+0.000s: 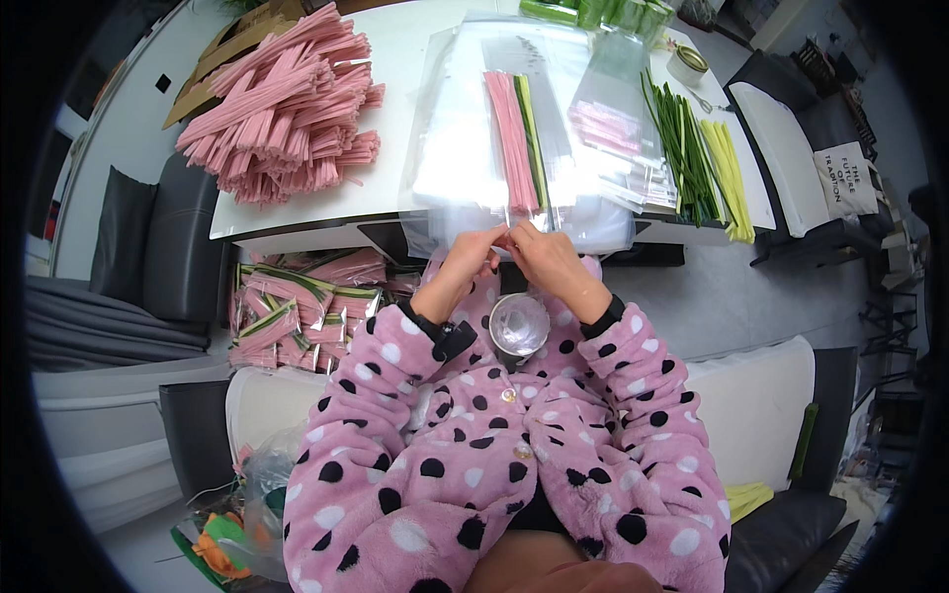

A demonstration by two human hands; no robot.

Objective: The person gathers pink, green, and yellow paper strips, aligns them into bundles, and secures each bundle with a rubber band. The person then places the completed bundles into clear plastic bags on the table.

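Note:
My left hand [474,259] and my right hand [545,256] meet at the table's front edge, fingertips pinched on the near end of a clear plastic sleeve [556,141]. Inside the sleeve lie pink fuzzy stems [511,141], with dark green and yellow-green stems [531,141] along their right side. The sleeve rests on a stack of clear plastic bags [452,148]. What exactly the fingertips grip is too small to tell. Below my hands, a round container [519,325] with crumpled clear plastic in it stands between my legs.
Bundled pink stems [289,111] are heaped at the table's left. Green stems [682,148], yellow stems [726,178], scissors [700,101] and a tape roll [688,65] lie right. Filled clear packets [304,311] pile below the table at left. Green rolls [593,13] stand at the back.

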